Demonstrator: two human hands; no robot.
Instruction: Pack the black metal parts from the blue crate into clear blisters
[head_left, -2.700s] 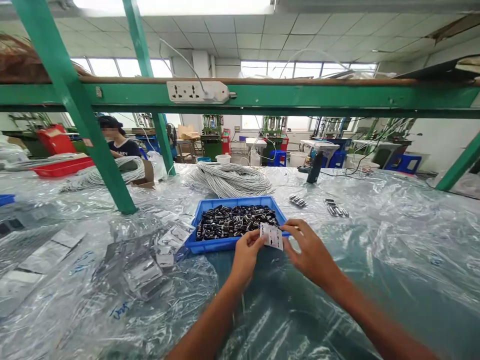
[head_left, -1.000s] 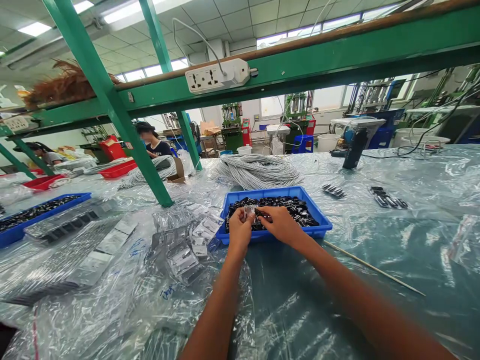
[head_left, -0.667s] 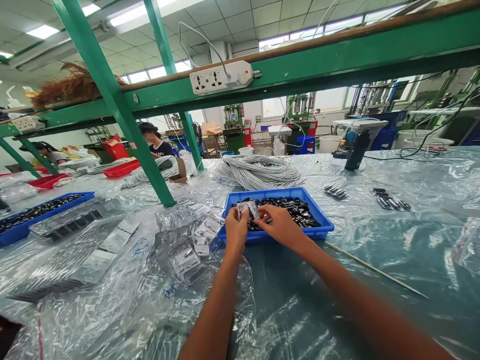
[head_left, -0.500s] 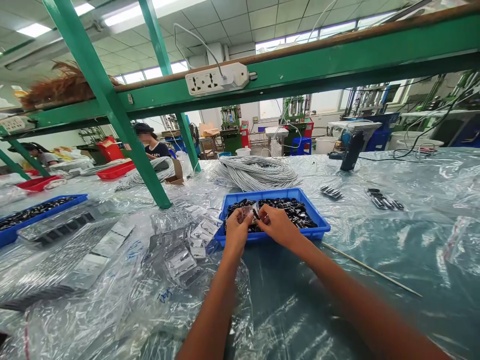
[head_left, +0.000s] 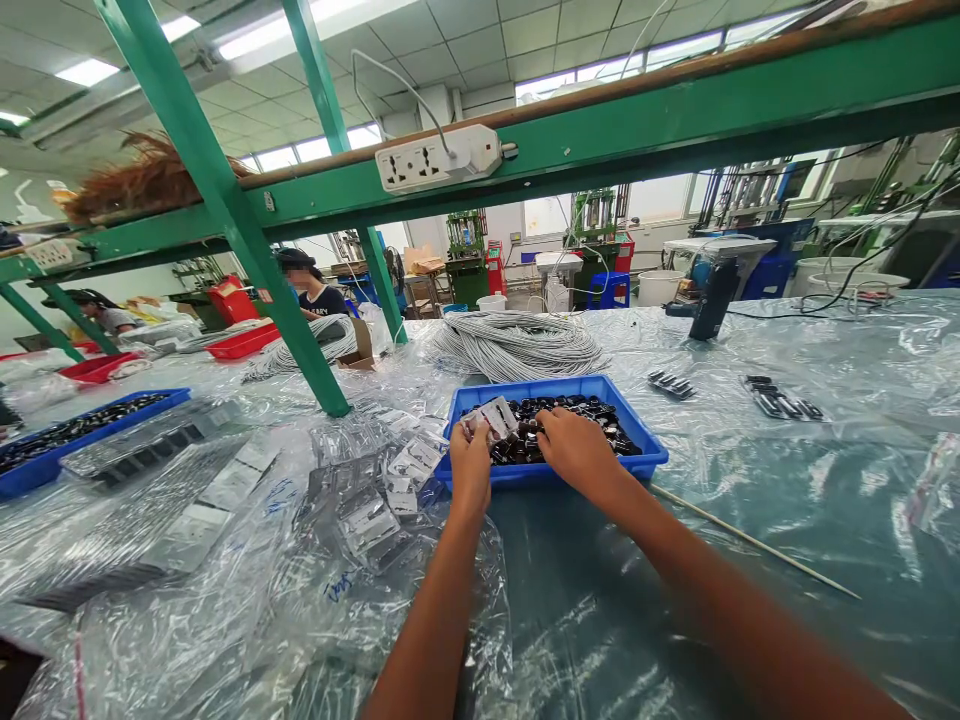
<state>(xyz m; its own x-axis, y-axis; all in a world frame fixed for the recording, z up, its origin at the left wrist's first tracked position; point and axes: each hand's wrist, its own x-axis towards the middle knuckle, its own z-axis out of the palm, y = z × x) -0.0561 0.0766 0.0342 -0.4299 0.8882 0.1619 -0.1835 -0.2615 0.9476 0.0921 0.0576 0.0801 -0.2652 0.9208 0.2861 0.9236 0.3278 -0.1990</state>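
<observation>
A small clear plastic tray (head_left: 498, 416) with pale printed patches is pinched in my left hand (head_left: 471, 458), over the left part of a blue bin (head_left: 652, 460). Many small black parts with shiny metal bits (head_left: 600, 418) fill that bin. My right hand (head_left: 576, 446) reaches into the bin with its fingers curled down among the black parts; whether a part is between its fingertips is hidden. Left of the bin lies a loose heap of similar clear trays (head_left: 371, 520) on plastic film.
A coil of grey cable (head_left: 521, 342) lies behind the bin. A thin stick (head_left: 757, 540) lies at its right. Filled packs (head_left: 784, 398) and a black upright device (head_left: 714, 300) stand farther right. A green frame post (head_left: 289, 320) rises at left. A co-worker (head_left: 319, 290) sits beyond.
My hands were together over the bin and have moved apart. The clear tray now shows flatter in my left hand, while my right hand has moved right onto the black parts.
</observation>
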